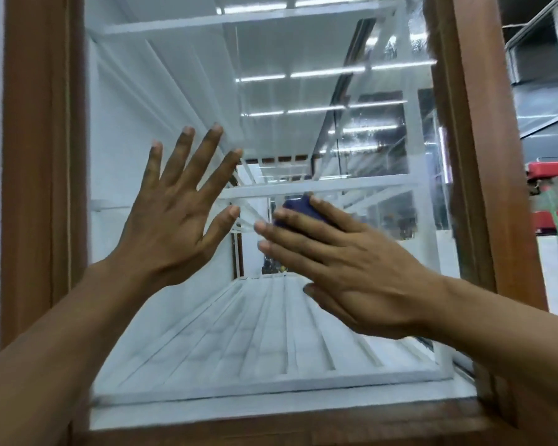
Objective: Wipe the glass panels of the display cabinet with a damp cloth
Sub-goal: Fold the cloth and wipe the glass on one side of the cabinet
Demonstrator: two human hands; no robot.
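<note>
Your display cabinet [39, 188] fills the view, its brown wooden frame boxing a glass panel [174, 317] streaked with ceiling-light reflections, white shelves showing behind it. Your left hand [171, 220] lies flat against the pane, fingers spread wide, gripping nothing. Just beside its thumb, your right hand [351, 272] presses a dark blue cloth [298, 210] against the glass under flattened fingers; only a corner of it shows past your fingertips. A red rack [554, 194] stands beyond the right frame post, well apart from both hands.
</note>
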